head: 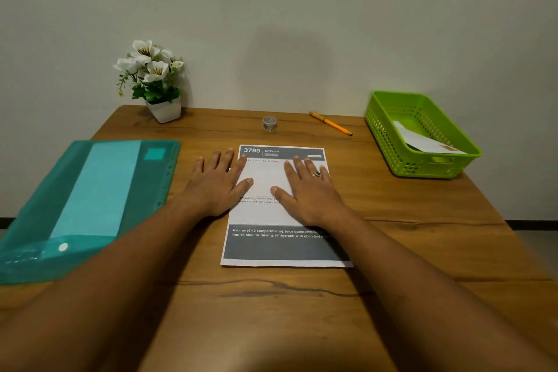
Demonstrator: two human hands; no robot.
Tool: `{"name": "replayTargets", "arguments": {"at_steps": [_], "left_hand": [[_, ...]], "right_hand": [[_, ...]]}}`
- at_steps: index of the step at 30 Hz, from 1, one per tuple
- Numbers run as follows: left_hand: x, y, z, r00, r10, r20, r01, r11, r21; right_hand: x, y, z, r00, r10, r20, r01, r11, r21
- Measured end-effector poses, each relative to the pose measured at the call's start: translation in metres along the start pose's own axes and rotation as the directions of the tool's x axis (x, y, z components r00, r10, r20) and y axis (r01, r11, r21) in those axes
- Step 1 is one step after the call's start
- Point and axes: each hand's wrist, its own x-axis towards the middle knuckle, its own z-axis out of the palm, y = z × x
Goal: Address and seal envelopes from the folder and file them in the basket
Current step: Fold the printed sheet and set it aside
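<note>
Teal translucent plastic folder (pixel 145 190), pale envelope (pixel 99 187) showing through, lies on the wooden surface (pixel 271 311) left of the left grip (pixel 217 187), long axis running away from the person. The left grip and the right grip (pixel 308 193) are spread flat; the left is nearer.

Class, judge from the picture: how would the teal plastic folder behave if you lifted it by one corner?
The teal folder looks thin and translucent, so it would probably sag rather than stay stiff. Its glossy plastic may slide easily on the wooden table. It is likely light.
</note>
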Motion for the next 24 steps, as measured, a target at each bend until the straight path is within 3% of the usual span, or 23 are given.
{"name": "replayTargets", "arguments": {"at_steps": [6,11,19,24], "left_hand": [[-0.002,0.0,-0.006,0.999,0.019,0.035,-0.018,1.0,-0.022],[-0.003,0.002,-0.021,0.996,0.05,-0.073,-0.052,0.998,-0.025],[0.013,0.008,-0.046,0.996,-0.04,0.075,0.045,0.996,-0.071],[0.014,0.014,-0.049,0.995,-0.066,0.08,0.087,0.949,-0.304]], "right_hand": [[-0.012,0.031,-0.001,0.995,0.095,-0.012,-0.095,0.995,-0.008],[-0.011,0.03,-0.001,0.995,0.097,-0.009,-0.097,0.995,-0.001],[-0.014,0.028,-0.005,0.996,0.092,0.004,-0.092,0.996,0.02],[-0.015,0.03,-0.006,0.996,0.088,0.001,-0.088,0.995,0.043]]}}
